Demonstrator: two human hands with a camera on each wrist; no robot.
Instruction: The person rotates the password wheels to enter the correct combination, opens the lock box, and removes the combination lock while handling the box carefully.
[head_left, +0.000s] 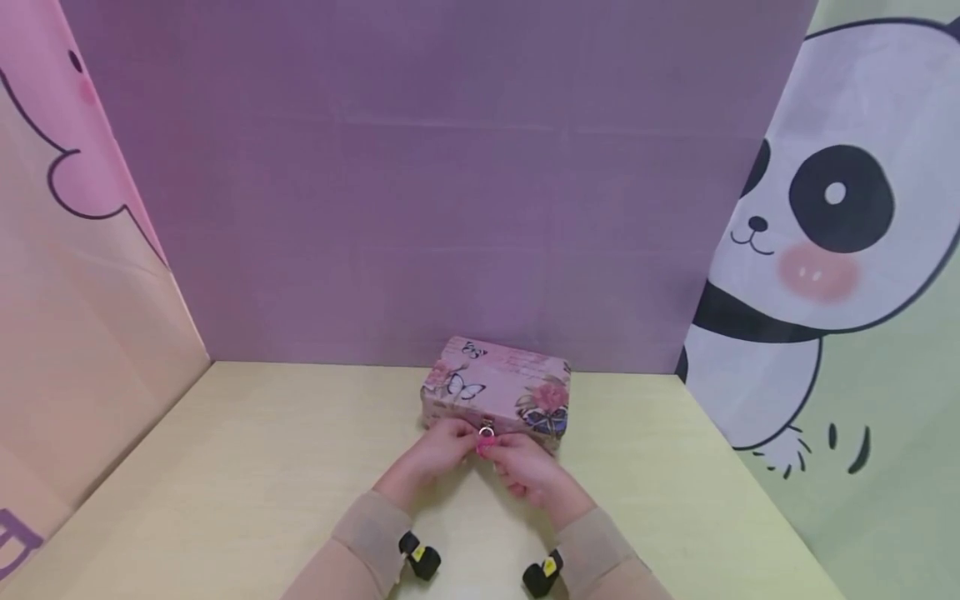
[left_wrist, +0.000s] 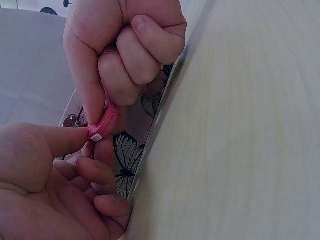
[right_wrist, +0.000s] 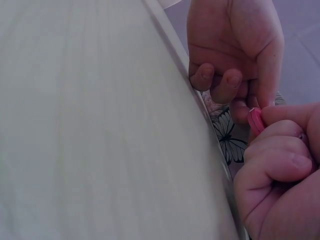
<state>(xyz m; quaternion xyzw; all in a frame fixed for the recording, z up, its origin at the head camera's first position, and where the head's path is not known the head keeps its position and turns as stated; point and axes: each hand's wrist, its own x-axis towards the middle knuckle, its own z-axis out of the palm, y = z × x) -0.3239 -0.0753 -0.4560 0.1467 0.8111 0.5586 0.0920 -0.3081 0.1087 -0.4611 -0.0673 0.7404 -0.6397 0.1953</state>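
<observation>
A pink box (head_left: 506, 375) printed with butterflies and flowers sits closed toward the back of the table. At the metal clasp on its front hangs a small pink padlock (head_left: 486, 444) with a silver shackle. My left hand (head_left: 444, 447) pinches the padlock's edge between thumb and forefinger, its other fingers loosely bent. From the other side, my right hand (head_left: 532, 471) pinches the padlock too, the remaining fingers curled into the palm. In the left wrist view the padlock (left_wrist: 104, 122) shows its rounded side between both thumbs. A small dark spot shows among the right hand's curled fingers.
The pale wooden table (head_left: 285, 467) extends around the box. Behind it stands a purple backdrop (head_left: 450, 183). A panda-printed panel (head_left: 840, 275) rises at the right and a pink-and-peach panel (head_left: 97, 333) at the left.
</observation>
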